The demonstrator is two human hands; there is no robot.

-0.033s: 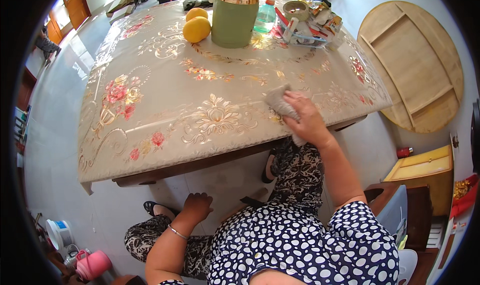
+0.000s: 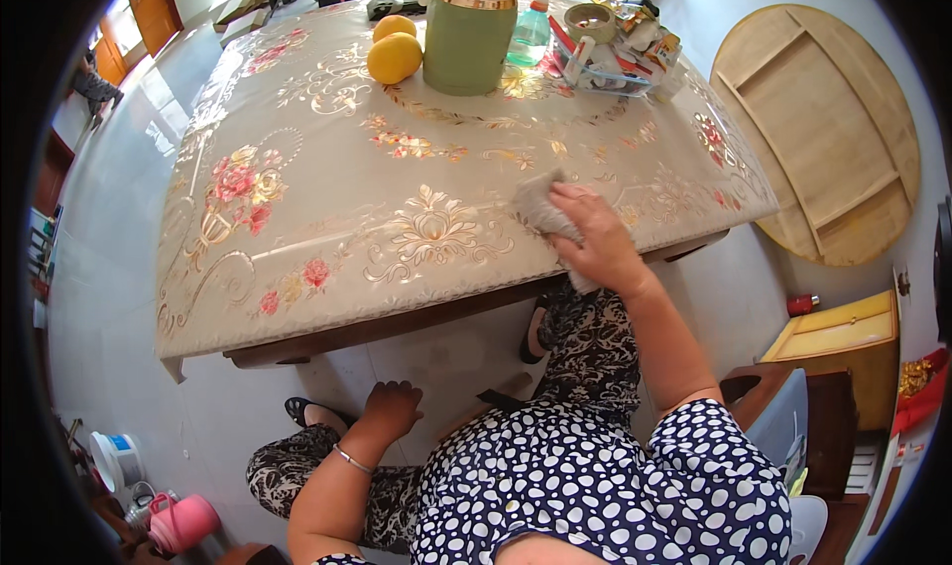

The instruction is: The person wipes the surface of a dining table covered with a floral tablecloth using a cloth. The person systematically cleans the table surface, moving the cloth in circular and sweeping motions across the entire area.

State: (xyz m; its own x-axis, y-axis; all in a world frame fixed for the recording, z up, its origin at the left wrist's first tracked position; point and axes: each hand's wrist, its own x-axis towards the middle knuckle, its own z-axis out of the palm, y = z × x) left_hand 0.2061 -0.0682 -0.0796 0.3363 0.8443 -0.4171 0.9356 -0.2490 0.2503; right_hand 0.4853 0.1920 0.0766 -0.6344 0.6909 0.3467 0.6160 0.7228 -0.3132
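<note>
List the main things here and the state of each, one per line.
Right hand: holding the grey cloth
Grey cloth: crumpled, against the floral tablecloth
Left hand: loosely curled, palm hidden
Floral tablecloth: spread, edge hanging over
Green vacuum flask: upright, top out of frame
Spray bottle: upright
Two yellow-orange fruits: unpeeled
Plastic basket: cluttered with small items
Round wooden panel: leaning upright

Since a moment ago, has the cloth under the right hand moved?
Yes: the cloth has shifted slightly left, closer to the large golden flower on the tablecloth.
</note>
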